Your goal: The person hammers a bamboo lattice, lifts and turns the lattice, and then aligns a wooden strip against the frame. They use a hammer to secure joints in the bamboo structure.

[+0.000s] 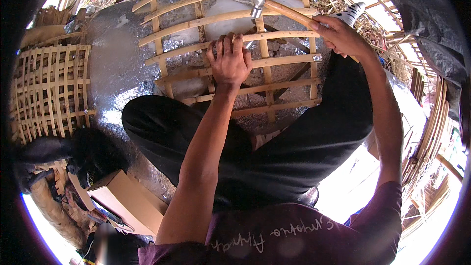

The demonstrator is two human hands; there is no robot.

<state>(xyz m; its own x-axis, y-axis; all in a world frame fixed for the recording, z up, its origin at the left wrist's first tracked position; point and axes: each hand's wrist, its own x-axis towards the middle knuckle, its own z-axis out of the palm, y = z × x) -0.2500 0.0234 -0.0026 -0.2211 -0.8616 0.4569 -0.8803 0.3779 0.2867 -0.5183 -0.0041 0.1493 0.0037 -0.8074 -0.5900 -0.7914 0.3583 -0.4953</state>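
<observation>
A bamboo lattice (289,61) of slats crossed over uprights lies in front of my folded legs. My left hand (229,61) rests on its middle, fingers curled closed over a slat near a crossing. A small shiny spot shows beside those fingertips; what it is I cannot make out. My right hand (341,34) is closed round the wooden handle of a hammer (289,13), at the lattice's right edge. The hammer's metal head is raised over the upper slats, ahead of my left hand and slightly right of it.
A woven bamboo panel (51,86) lies at the left. An open cardboard box (130,201) sits at the lower left, near a thick bamboo pole (56,211). Bundled bamboo strips (429,137) and dark sheeting (422,10) are on the right. Straw and scraps lie at the far side.
</observation>
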